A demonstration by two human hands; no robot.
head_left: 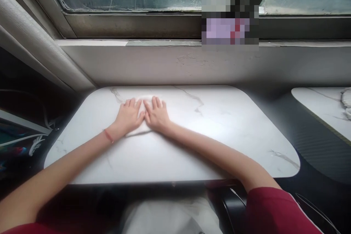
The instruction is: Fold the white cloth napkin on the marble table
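Side by side, my left hand (129, 115) and my right hand (157, 114) lie flat, palms down, with their fingers stretched out and pointing toward the window. Both press on a white cloth (139, 130) whose near edge shows below them; most of it is covered by the hands. The cloth rests on a white marble-patterned table (208, 146), left of its middle and toward the far side. My thumbs nearly meet between the hands. A red band circles my left wrist.
Behind the table rise a pale wall (164, 64) and a window with a dark frame (137, 27). A pixelated patch covers something at the sill. To the right stands another marble-patterned table (326, 106) with a white item (346, 102). White cables (37, 144) hang at the left.
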